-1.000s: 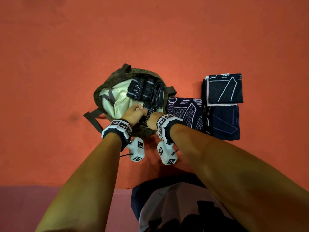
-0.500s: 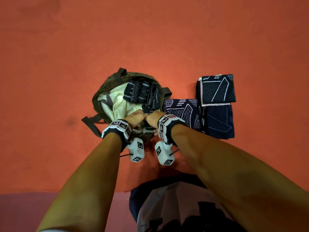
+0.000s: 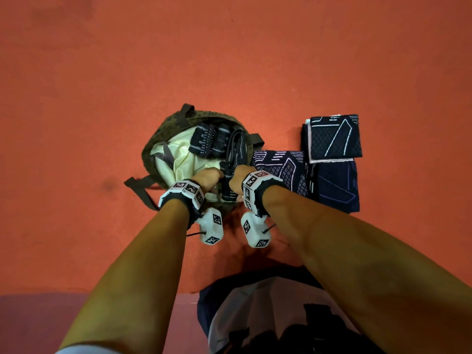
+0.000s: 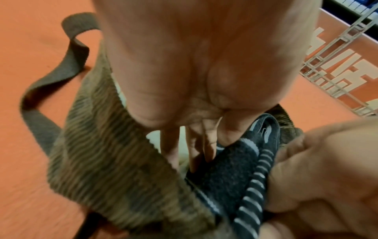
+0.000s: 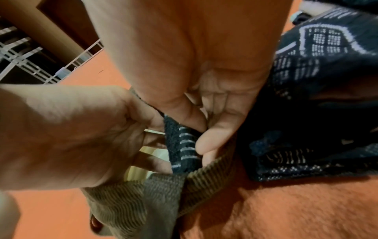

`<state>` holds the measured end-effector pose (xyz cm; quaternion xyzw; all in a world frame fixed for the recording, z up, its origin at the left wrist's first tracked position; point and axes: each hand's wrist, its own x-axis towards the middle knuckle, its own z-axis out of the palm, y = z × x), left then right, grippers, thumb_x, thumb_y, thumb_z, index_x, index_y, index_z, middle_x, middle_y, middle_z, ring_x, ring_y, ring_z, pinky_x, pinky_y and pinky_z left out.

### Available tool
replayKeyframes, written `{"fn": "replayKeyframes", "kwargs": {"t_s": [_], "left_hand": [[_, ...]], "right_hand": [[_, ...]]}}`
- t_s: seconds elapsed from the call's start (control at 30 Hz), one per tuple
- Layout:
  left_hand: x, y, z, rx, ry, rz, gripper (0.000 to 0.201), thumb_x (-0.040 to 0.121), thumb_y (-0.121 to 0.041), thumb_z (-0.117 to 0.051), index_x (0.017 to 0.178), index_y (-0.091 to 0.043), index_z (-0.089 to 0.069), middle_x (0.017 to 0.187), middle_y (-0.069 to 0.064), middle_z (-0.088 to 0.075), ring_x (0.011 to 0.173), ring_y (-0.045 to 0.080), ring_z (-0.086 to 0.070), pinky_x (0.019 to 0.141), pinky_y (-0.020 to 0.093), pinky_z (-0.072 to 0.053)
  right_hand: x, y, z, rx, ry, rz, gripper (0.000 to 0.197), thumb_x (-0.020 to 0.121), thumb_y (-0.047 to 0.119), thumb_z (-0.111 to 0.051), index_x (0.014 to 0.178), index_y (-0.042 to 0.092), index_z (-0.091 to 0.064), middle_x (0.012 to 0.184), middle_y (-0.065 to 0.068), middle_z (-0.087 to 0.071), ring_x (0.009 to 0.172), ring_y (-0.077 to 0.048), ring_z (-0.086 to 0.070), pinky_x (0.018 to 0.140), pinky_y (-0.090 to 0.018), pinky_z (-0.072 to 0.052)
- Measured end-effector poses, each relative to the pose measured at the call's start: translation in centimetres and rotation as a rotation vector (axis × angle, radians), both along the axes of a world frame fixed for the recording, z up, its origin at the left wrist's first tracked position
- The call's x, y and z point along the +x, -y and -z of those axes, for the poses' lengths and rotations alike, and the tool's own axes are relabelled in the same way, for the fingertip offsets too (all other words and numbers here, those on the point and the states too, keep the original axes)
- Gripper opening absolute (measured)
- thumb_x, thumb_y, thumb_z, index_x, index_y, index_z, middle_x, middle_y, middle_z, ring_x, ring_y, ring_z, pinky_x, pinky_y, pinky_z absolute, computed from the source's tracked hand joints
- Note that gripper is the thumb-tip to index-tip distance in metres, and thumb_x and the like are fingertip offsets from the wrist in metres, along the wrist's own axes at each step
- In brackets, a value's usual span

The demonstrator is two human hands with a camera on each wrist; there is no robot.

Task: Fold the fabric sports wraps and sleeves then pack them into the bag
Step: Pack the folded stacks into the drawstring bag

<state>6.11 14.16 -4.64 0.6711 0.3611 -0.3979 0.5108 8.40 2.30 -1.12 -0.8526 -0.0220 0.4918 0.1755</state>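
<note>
An olive bag (image 3: 163, 135) with cream lining lies open on the orange floor. A folded dark wrap with pale stripes (image 3: 228, 186) stands on edge just inside its near rim. My left hand (image 3: 215, 178) pinches it from the left, thumb on the wrap (image 4: 231, 174) and fingers behind it. My right hand (image 3: 236, 182) pinches the same wrap (image 5: 182, 145) from the right between thumb and forefinger. Two more dark wraps (image 3: 209, 141) lie deeper in the bag. Three folded patterned sleeves (image 3: 281, 172) (image 3: 334, 135) (image 3: 334, 187) sit on the floor right of the bag.
The bag's brown straps (image 3: 138, 186) trail onto the floor at the left. Orange floor (image 3: 229, 60) stretches all around. A white lattice railing (image 4: 337, 53) shows in the wrist views. My knees and dark clothing (image 3: 268, 315) are at the bottom edge.
Both hands have drawn a little toward the bag's near rim with the striped wrap between them. The wrap now stands more upright at the rim.
</note>
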Motion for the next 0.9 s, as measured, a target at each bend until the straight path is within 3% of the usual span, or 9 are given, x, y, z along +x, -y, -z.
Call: {"fn": "replayKeyframes", "kwargs": {"t_s": [0.03, 0.1, 0.2, 0.27, 0.37, 0.53, 0.67, 0.8, 0.9], "left_hand": [[-0.1, 0.0, 0.2, -0.007, 0.007, 0.023, 0.029, 0.098, -0.002, -0.042, 0.121, 0.006, -0.06, 0.119, 0.018, -0.061, 0.111, 0.04, -0.063, 0.096, 0.054, -0.053], [-0.3, -0.1, 0.5, -0.02, 0.014, 0.058, 0.022, 0.095, 0.006, -0.042, 0.103, 0.002, -0.063, 0.102, 0.015, -0.061, 0.098, 0.036, -0.064, 0.095, 0.054, -0.052], [-0.3, -0.4, 0.8, 0.026, 0.021, 0.053, 0.031, 0.092, 0.011, -0.04, 0.074, -0.011, -0.055, 0.075, 0.011, -0.055, 0.068, 0.026, -0.054, 0.073, 0.044, -0.052], [-0.2, -0.6, 0.5, 0.091, 0.042, 0.074, 0.026, 0.091, 0.004, -0.046, 0.074, -0.014, -0.053, 0.07, 0.01, -0.055, 0.061, 0.023, -0.054, 0.063, 0.033, -0.048], [0.4, -0.2, -0.6, 0.113, 0.098, 0.005, 0.021, 0.09, 0.001, -0.048, 0.076, -0.014, -0.048, 0.064, 0.008, -0.049, 0.051, 0.02, -0.048, 0.047, 0.024, -0.042], [1.0, 1.6, -2.3, 0.105, 0.189, -0.044, 0.021, 0.096, -0.005, -0.05, 0.078, -0.015, -0.048, 0.072, 0.006, -0.055, 0.058, 0.016, -0.054, 0.05, 0.023, -0.049], [0.8, 3.6, -3.3, 0.081, 0.221, -0.025, 0.018, 0.098, -0.007, -0.051, 0.081, -0.014, -0.052, 0.074, 0.005, -0.062, 0.058, 0.013, -0.06, 0.05, 0.018, -0.052], [0.3, 6.1, -3.2, 0.039, 0.209, 0.006, 0.017, 0.098, -0.009, -0.052, 0.082, -0.014, -0.053, 0.078, 0.005, -0.065, 0.063, 0.013, -0.062, 0.054, 0.02, -0.052], [-0.1, 7.5, -2.5, 0.103, 0.228, 0.08, 0.014, 0.093, -0.012, -0.058, 0.08, -0.017, -0.055, 0.079, 0.007, -0.063, 0.065, 0.018, -0.06, 0.064, 0.03, -0.054]], "right_hand": [[0.1, 0.0, -0.2, -0.013, -0.004, 0.001, 0.012, 0.099, 0.014, -0.05, 0.095, 0.005, -0.059, 0.11, -0.017, -0.063, 0.108, -0.036, -0.06, 0.075, -0.033, -0.039], [0.4, -0.2, -0.3, -0.043, 0.009, 0.018, 0.025, 0.097, 0.01, -0.053, 0.073, 0.007, -0.046, 0.082, -0.012, -0.057, 0.079, -0.03, -0.059, 0.064, -0.031, -0.044], [0.6, -0.2, -0.3, -0.017, 0.003, 0.084, 0.019, 0.092, 0.006, -0.055, 0.074, 0.006, -0.048, 0.091, -0.016, -0.064, 0.08, -0.032, -0.066, 0.074, -0.038, -0.059], [0.8, 0.0, -0.7, 0.003, 0.035, 0.107, 0.018, 0.091, 0.007, -0.055, 0.074, 0.007, -0.05, 0.095, -0.019, -0.067, 0.084, -0.035, -0.07, 0.077, -0.046, -0.061], [1.1, 0.9, -1.5, 0.038, 0.077, 0.139, 0.021, 0.091, 0.008, -0.053, 0.07, 0.009, -0.048, 0.092, -0.019, -0.068, 0.082, -0.035, -0.07, 0.074, -0.042, -0.061], [1.1, 2.6, -1.6, 0.177, 0.137, 0.301, 0.019, 0.088, 0.005, -0.049, 0.093, 0.002, -0.067, 0.089, -0.019, -0.072, 0.078, -0.035, -0.072, 0.072, -0.047, -0.062], [1.2, 5.1, -2.4, 0.263, 0.166, 0.493, 0.02, 0.09, 0.004, -0.049, 0.084, 0.009, -0.066, 0.091, -0.014, -0.074, 0.069, -0.028, -0.072, 0.066, -0.038, -0.063], [1.1, 8.1, -3.1, 0.117, 0.349, 0.427, 0.022, 0.093, 0.011, -0.05, 0.095, 0.006, -0.071, 0.097, -0.013, -0.07, 0.089, -0.032, -0.066, 0.08, -0.036, -0.056], [0.7, 10.0, -2.4, -0.017, 0.379, 0.398, 0.029, 0.089, 0.011, -0.054, 0.114, 0.004, -0.066, 0.12, -0.019, -0.059, 0.109, -0.037, -0.059, 0.09, -0.037, -0.053]]}}
